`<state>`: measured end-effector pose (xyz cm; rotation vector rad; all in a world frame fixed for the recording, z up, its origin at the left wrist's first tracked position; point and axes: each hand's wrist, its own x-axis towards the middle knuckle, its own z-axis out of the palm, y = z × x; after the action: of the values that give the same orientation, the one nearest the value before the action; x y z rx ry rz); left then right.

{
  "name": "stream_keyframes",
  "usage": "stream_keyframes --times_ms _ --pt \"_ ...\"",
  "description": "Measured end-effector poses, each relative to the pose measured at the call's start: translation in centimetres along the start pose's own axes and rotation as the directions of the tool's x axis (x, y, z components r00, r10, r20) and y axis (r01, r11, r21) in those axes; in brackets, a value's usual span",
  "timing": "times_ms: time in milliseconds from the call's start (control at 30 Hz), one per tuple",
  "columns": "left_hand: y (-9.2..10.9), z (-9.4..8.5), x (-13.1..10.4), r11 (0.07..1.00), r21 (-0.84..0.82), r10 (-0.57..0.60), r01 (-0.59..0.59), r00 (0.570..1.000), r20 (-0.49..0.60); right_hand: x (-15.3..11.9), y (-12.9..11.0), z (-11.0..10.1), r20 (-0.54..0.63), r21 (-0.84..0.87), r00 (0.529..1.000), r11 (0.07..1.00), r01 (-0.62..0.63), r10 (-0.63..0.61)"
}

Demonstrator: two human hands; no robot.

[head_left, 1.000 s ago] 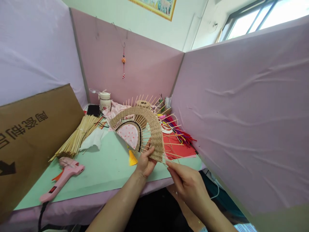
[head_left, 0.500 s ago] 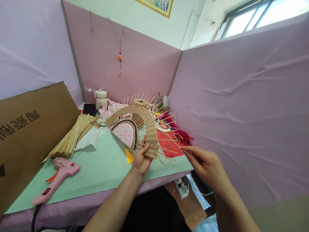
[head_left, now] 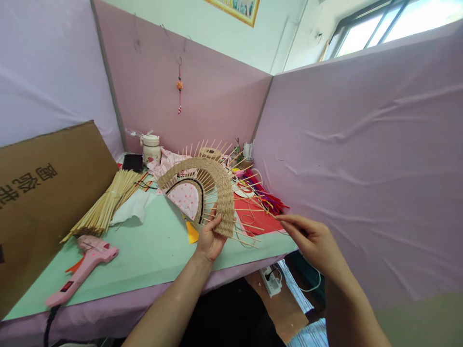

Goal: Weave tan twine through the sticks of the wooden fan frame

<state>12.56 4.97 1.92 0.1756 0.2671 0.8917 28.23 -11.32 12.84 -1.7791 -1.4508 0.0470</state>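
Note:
My left hand (head_left: 211,239) grips the lower right end of a half-round woven fan (head_left: 224,193), thumb on the front. Thin sticks fan out past its woven straw band, and a pink dotted cloth panel (head_left: 185,198) sits at its centre. A yellow tassel (head_left: 192,233) hangs below. To the right, my right hand (head_left: 311,243) is closed in a pinch on a thin straw-coloured cord (head_left: 269,212), stretched toward the fan's sticks. Where the cord joins the fan is hard to make out.
On the left lie a pink glue gun (head_left: 85,270), a bundle of sticks (head_left: 103,205) and a white cloth (head_left: 133,208), beside a cardboard box (head_left: 54,193). A cream bottle (head_left: 151,150) stands behind. Red paper (head_left: 249,217) and coloured pipe cleaners (head_left: 267,195) lie right of the fan.
My right hand has shifted slightly right, drawing the pinched cord farther from the fan. My left hand keeps its grip on the fan, which has hardly moved.

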Motion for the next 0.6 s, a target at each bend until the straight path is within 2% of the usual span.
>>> stream_keyframes --times_ms 100,200,300,467,600 --pt "0.1 0.1 0.0 1.0 -0.006 -0.006 0.006 1.0 -0.012 0.4 0.8 0.1 -0.016 0.003 1.0 1.0 -0.018 0.018" --pt "0.3 0.2 0.0 1.0 -0.02 -0.003 0.003 1.0 -0.005 0.2 1.9 1.3 -0.017 0.021 1.0 1.0 -0.019 0.019" --pt "0.3 0.3 0.0 1.0 -0.03 0.001 -0.001 1.0 -0.005 -0.8 2.8 4.1 0.019 0.059 0.999 0.998 0.031 -0.032" --pt "0.1 0.2 0.0 1.0 -0.026 -0.006 0.006 1.0 0.003 -2.4 3.4 10.0 0.075 0.073 0.968 0.969 0.236 -0.241" --pt "-0.1 0.1 -0.2 0.999 0.0 -0.049 0.049 0.997 0.067 -2.4 3.1 12.2 0.062 0.131 0.929 0.926 0.354 -0.364"
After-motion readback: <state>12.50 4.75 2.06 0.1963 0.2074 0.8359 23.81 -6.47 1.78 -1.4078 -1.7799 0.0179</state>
